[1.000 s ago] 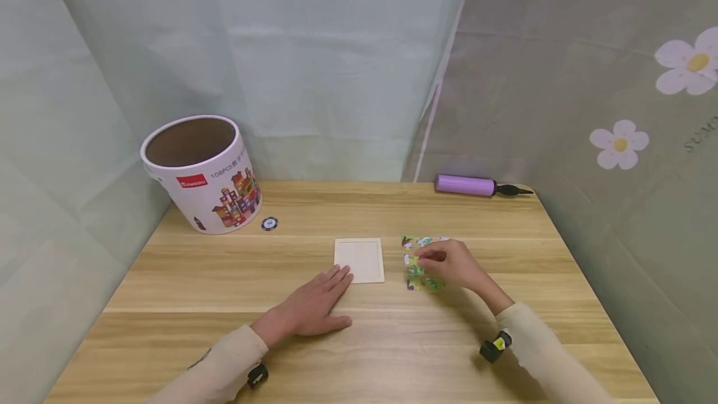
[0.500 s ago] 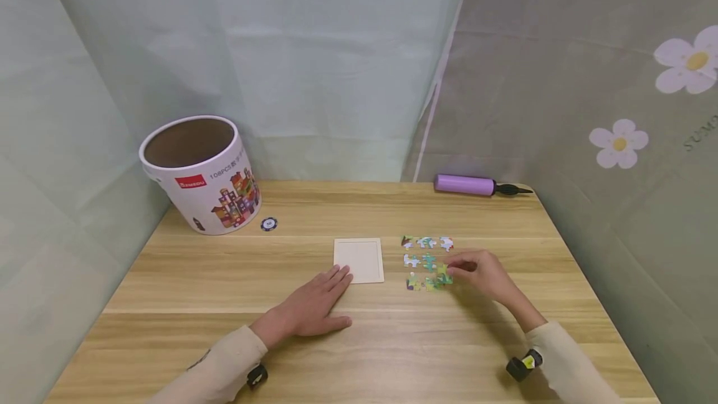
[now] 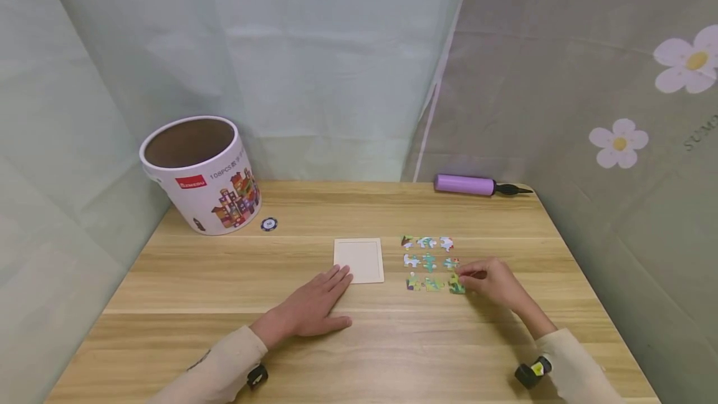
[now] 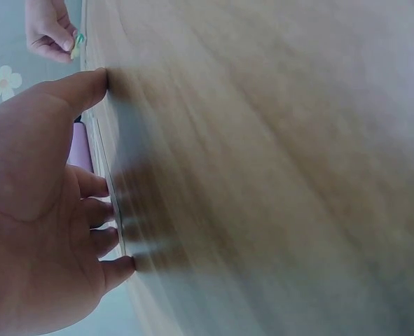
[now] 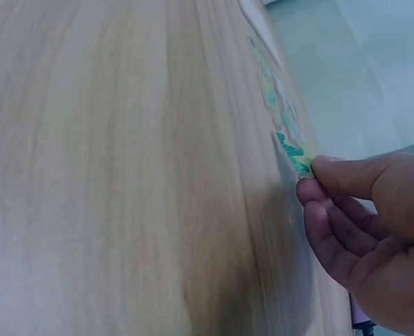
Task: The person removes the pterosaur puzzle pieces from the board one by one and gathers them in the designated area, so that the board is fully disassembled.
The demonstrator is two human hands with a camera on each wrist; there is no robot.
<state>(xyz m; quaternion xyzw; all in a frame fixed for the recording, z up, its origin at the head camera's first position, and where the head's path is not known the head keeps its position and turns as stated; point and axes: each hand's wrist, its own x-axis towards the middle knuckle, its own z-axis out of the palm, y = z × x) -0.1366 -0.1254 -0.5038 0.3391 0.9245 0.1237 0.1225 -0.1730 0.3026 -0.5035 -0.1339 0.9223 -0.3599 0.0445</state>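
My right hand (image 3: 496,282) pinches a green jigsaw piece (image 3: 457,283) between thumb and fingers, at the near right corner of the laid-out pieces. In the right wrist view this piece (image 5: 295,155) is tilted just above the wood, its far side near the table. Several other jigsaw pieces (image 3: 429,262) lie apart from each other in three rows. To their left is a square wooden puzzle tray (image 3: 359,260) with a raised rim. My left hand (image 3: 314,304) lies flat with fingers spread, its fingertips on the tray's near left corner.
A white printed bucket (image 3: 204,179) stands at the back left, with a poker chip (image 3: 269,224) beside it. At the back right edge lies a purple hand pump (image 3: 465,184) with a black nozzle. Fabric curtains (image 3: 348,67) hang behind the table.
My right hand has moved right and toward me from above the rows, carrying the green piece to the end of the near row. The left hand and tray have stayed put.
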